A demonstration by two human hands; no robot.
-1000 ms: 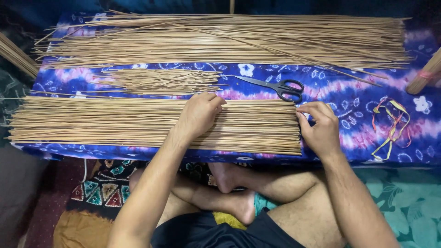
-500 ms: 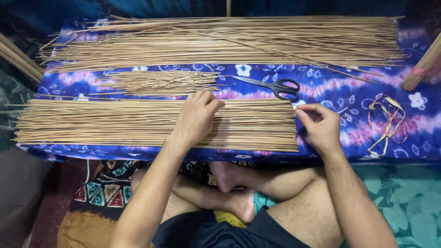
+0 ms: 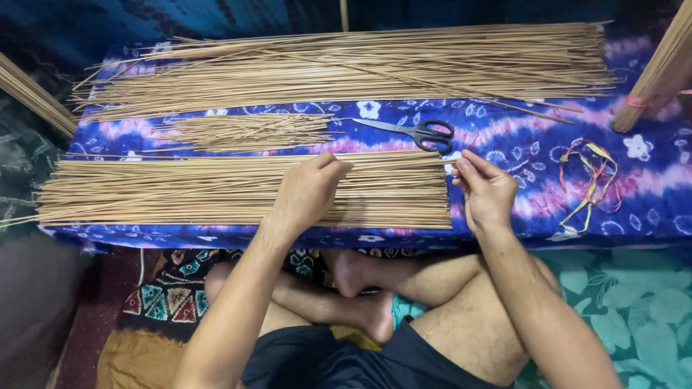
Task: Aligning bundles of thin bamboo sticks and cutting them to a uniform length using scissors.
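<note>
Tan, thin sticks (image 3: 180, 191) lie in a flat layer along the near edge of my blue patterned cloth (image 3: 519, 137); my left hand (image 3: 310, 189) rests curled on top of them, while my right hand (image 3: 486, 191) pinches the tip of one at the layer's right end. They look light, stiff and brittle, so I judge the ends the best place to grip. No containers are in view: scissors (image 3: 418, 132) and coloured bands (image 3: 591, 180) lie loose on the cloth.

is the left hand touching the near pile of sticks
Touching. In the head view the left hand lies palm down on the near pile of sticks, fingers curled over its far edge, with no gap showing between them.
</note>
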